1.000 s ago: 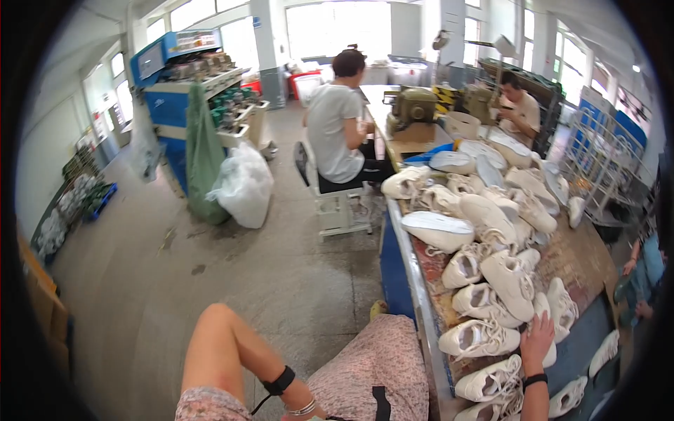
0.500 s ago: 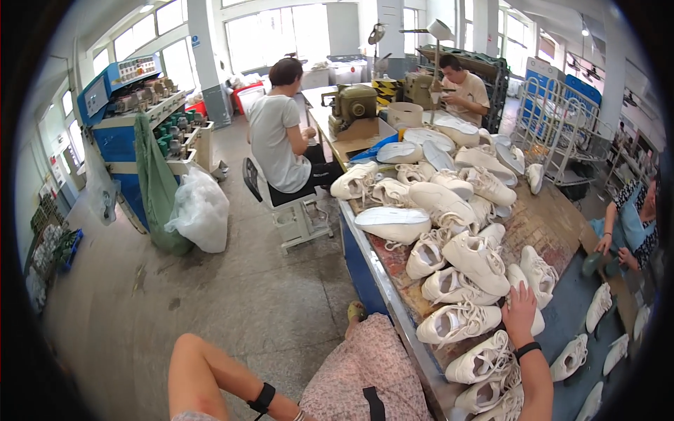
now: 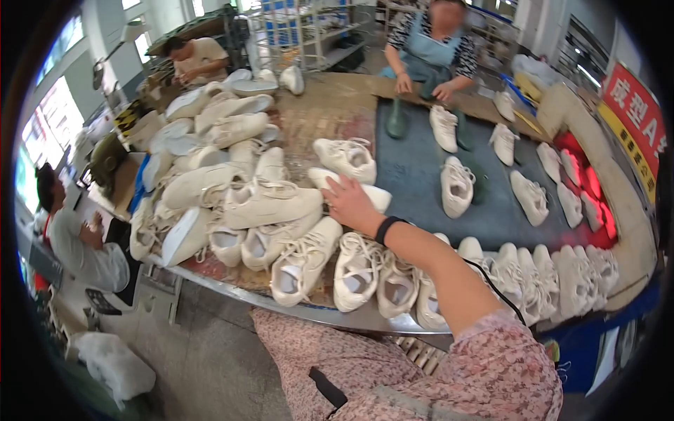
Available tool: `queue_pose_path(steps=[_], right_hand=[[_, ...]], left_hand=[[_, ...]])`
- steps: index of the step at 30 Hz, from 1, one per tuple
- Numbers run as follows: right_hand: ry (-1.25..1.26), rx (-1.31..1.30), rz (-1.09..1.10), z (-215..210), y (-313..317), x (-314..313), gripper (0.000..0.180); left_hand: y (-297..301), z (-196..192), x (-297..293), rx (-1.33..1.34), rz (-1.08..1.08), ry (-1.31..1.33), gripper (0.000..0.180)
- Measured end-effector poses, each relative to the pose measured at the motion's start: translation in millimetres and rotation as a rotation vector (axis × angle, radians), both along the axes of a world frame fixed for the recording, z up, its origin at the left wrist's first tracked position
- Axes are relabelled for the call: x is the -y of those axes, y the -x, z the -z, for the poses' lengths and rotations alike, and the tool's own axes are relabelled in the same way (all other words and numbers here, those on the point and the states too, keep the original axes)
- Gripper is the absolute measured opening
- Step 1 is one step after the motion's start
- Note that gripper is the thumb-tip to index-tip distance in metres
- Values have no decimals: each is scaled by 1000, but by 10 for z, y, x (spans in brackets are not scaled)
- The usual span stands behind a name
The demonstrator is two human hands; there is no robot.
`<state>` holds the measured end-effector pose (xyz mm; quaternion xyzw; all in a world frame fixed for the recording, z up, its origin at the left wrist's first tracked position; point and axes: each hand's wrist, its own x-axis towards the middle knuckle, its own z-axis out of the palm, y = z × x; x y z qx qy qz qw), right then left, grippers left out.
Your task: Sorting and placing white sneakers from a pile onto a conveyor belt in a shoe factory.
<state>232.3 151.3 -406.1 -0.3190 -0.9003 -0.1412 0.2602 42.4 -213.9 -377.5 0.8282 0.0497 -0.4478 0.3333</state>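
Observation:
My right hand [image 3: 351, 205] reaches across the worktable, a dark band on its wrist. Its fingers are closed over the middle of a cream sneaker [image 3: 379, 198] that lies tipped on the tabletop; the palm hides much of it. Just behind sits another cream lace-up sneaker [image 3: 345, 158]. A heap of similar sneakers [image 3: 270, 205] covers the table to the left. Nearer me, a row of sneakers [image 3: 357, 272] lines the metal edge, toes pointing away. My left hand is out of view.
A dark conveyor belt [image 3: 421, 203] with spaced sneakers runs toward a red-lit opening [image 3: 595, 186] at right. Across it, a co-worker in a blue apron [image 3: 430, 52] has both hands near green shoe lasts [image 3: 397, 123]. Two other people sit at left, one near a green machine [image 3: 109, 160].
My view has swung right, bringing the conveyor and red-lit opening into sight. My right hand stays on the sneaker beside the heap. My left forearm has left the picture.

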Motion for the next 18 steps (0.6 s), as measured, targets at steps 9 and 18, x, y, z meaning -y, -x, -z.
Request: queue_pose_path(steps=[9, 18], right_hand=[[40, 87, 89, 60, -118, 21, 52], [86, 75, 50, 49, -121, -29, 52]], left_hand=[[-92, 1, -176, 24, 1, 18, 34], [108, -68, 182, -6, -210, 79, 35]])
